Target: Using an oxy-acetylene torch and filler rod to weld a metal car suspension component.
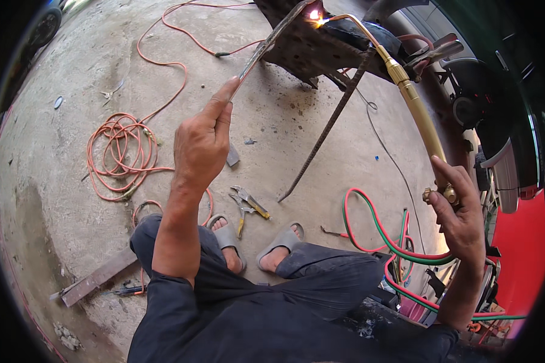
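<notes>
While the flame burns, both hands are busy at the metal

In the head view, the left hand (201, 144) grips a long, thin grey metal strip (265, 49), index finger laid along it, its far end beside the bright glow (316, 16). The right hand (460, 221) is wrapped round the lower end of a slender brass torch (419, 115), near its valve knobs. The torch's bent tip points at a dark, perforated metal part (303, 57) at the top of the view, where the glow sits. A rusty ribbed metal rod (333, 124) leans against that part. Heating looks under way: the flame is lit and at the metal. Whether any spot is finished, or how much remains, I cannot tell; yellow-handled metal locking pliers (247, 204) lie unused on the floor
</notes>
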The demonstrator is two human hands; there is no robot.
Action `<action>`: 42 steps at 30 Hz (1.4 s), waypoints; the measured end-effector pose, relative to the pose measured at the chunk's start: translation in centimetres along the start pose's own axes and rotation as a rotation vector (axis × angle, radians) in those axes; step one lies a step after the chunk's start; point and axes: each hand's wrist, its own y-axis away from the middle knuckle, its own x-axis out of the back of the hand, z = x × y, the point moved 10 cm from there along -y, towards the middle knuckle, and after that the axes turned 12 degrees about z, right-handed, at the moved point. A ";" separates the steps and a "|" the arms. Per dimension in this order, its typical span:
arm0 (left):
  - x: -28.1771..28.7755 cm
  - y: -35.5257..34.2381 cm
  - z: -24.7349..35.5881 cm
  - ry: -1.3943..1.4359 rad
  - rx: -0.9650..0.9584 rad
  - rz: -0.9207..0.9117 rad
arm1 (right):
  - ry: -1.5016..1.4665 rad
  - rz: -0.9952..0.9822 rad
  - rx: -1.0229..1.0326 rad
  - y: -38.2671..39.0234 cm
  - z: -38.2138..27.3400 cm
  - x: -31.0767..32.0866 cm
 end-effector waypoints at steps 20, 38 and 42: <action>0.1 0.8 -1.1 -0.026 0.062 -0.076 | 0.066 -0.103 -0.116 -4.2 -5.1 2.4; -0.9 1.0 -1.3 -0.020 0.059 -0.065 | 0.068 -0.102 -0.068 -4.4 -4.8 1.8; -0.9 0.9 -1.1 0.011 0.023 -0.036 | 0.034 -0.113 -0.049 -4.5 -4.9 1.4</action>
